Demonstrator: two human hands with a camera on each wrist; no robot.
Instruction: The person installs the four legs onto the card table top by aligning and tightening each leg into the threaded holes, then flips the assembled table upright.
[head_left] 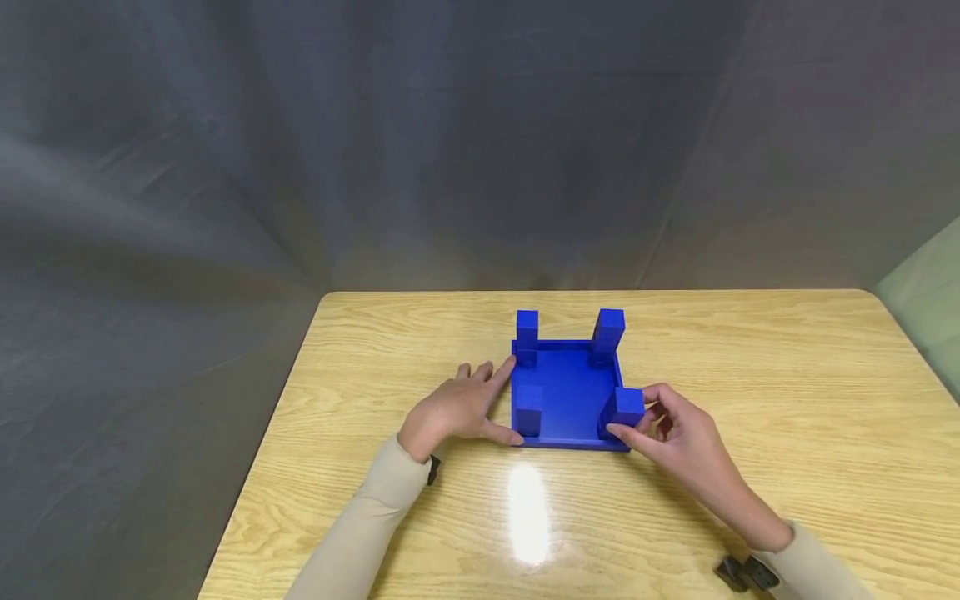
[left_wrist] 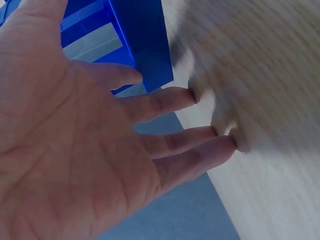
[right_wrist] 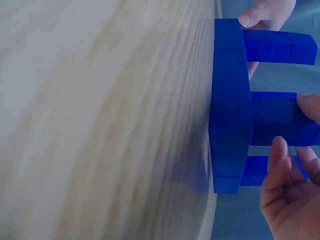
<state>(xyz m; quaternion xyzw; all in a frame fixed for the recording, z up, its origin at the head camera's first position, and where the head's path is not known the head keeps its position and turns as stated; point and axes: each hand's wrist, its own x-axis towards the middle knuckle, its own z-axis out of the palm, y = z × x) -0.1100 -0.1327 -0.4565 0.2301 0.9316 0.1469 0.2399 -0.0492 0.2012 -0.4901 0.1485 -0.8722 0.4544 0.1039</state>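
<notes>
A blue square base [head_left: 570, 445] with a raised rim lies on the wooden table, with an upright blue post at each corner. My left hand [head_left: 457, 407] is spread along its left side, the index fingertip and thumb touching the rim. In the left wrist view its other fingers [left_wrist: 160, 104] reach down to the tabletop. At the near right corner my right hand [head_left: 690, 442] pinches the blue post [head_left: 628, 407] between thumb and fingers. The right wrist view shows that post [right_wrist: 275, 117] standing against the base's side wall [right_wrist: 230, 110]; its foot inside the rim is hidden there.
The light wooden table [head_left: 787, 392] extends to both sides of the base. A dark grey curtain [head_left: 480, 150] hangs behind and to the left. Small black devices [head_left: 746, 573] sit at the right wrist.
</notes>
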